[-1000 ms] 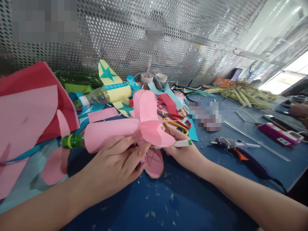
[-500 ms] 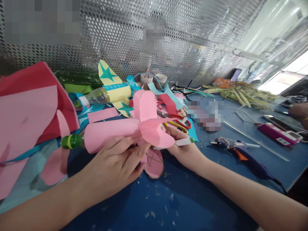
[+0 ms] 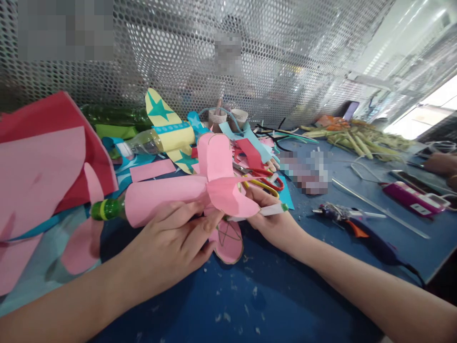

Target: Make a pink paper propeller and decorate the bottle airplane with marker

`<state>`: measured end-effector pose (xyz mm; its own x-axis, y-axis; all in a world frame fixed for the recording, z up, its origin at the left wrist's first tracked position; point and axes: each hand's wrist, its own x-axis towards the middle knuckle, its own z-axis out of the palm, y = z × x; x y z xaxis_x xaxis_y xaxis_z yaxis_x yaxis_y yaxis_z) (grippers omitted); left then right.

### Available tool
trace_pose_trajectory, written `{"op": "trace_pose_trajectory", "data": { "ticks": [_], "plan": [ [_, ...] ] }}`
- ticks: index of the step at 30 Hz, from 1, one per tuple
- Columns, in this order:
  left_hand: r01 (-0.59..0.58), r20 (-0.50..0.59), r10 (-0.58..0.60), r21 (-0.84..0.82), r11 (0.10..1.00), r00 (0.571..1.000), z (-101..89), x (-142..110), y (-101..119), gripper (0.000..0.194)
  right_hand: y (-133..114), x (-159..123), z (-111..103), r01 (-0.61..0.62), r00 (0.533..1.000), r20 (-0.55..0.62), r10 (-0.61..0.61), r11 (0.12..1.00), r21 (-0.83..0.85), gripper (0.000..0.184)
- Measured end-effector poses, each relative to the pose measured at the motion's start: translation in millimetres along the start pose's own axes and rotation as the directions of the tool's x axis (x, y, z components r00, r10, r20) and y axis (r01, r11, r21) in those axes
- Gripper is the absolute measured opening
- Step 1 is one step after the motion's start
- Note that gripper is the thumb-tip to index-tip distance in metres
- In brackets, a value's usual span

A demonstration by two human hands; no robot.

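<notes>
A green-necked plastic bottle wrapped in pink paper [image 3: 167, 193] lies crosswise in front of me, its neck to the left. My left hand [image 3: 178, 233] grips it from the near side, fingers bent over the paper near the tail. Pink paper fins [image 3: 216, 159] stick out at the tail end. One rounded pink piece [image 3: 228, 243] with a star outline hangs below them. In my right hand [image 3: 269, 216] is a white marker pen [image 3: 273, 209] with a green end pointing right. Its other end and some of my right fingers are hidden behind the fins.
Behind the bottle lie red-and-yellow-handled scissors [image 3: 266, 181], paper scraps and a yellow paper plane with stars [image 3: 174, 136]. Pink and red sheets [image 3: 39, 176] fill the left. A glue gun [image 3: 371, 240] and purple device [image 3: 414, 197] lie right. Another person's hand [image 3: 442, 166] is at the right edge.
Almost nothing differs. Both hands, the bottle and the marker pen keep their places; the view has shifted only very slightly.
</notes>
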<state>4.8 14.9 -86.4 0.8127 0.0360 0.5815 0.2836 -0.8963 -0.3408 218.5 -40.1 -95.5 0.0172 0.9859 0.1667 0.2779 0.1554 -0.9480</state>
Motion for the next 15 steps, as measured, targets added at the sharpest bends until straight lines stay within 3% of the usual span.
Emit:
{"op": "trace_pose_trajectory", "data": {
  "ticks": [15],
  "plan": [
    [-0.005, 0.033, 0.004, 0.027, 1.000, 0.999, -0.2, -0.9, 2.0, 0.033, 3.9, -1.6, 2.0, -0.010, 0.999, 0.033, 0.009, 1.000, 0.017, 0.014]
  ]
}}
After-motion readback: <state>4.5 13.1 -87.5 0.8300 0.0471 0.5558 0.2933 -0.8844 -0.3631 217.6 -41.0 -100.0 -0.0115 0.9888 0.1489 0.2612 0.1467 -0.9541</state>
